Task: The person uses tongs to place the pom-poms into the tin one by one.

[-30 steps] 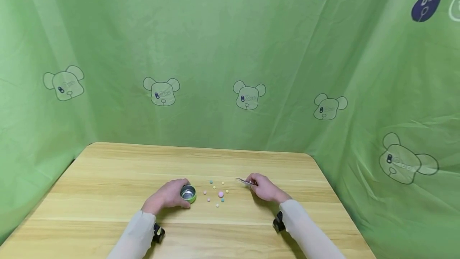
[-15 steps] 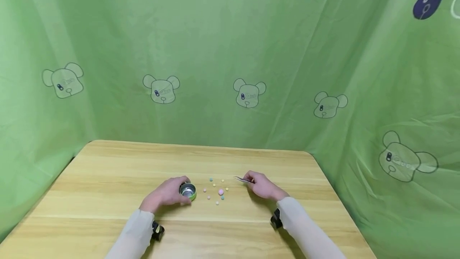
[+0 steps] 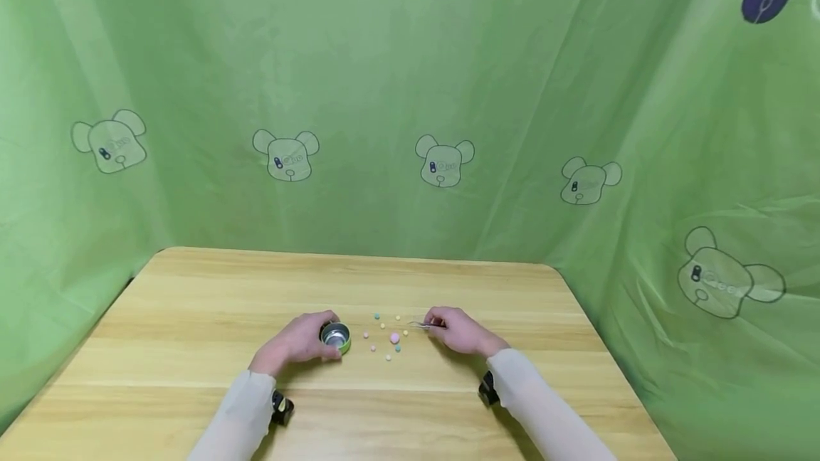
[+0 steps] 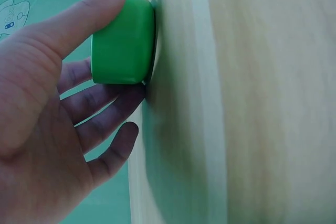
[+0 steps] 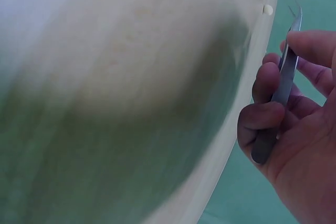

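Observation:
On the table, my left hand (image 3: 300, 339) grips a small round tin (image 3: 336, 338), green outside and shiny metal inside. The left wrist view shows the thumb on one side of the green tin (image 4: 123, 40) and fingers behind it. My right hand (image 3: 463, 331) holds metal tweezers (image 3: 419, 324), tips pointing left toward the beads. In the right wrist view the tweezers (image 5: 286, 74) lie between thumb and curled fingers, their two curved tips slightly apart with nothing between them. Several small beads, among them a larger pink bead (image 3: 394, 338) and a blue bead (image 3: 398, 348), lie scattered between the hands.
The wood-grain table (image 3: 397, 418) extends around both hands. A green curtain (image 3: 365, 77) printed with bear faces hangs behind and beside it. Each wrist wears a black camera, such as the left wrist's camera (image 3: 282, 407).
My right hand has shifted left with the tweezers, bringing their tips close to the nearest yellow beads. The left hand and tin stay in place; the head view has tilted slightly.

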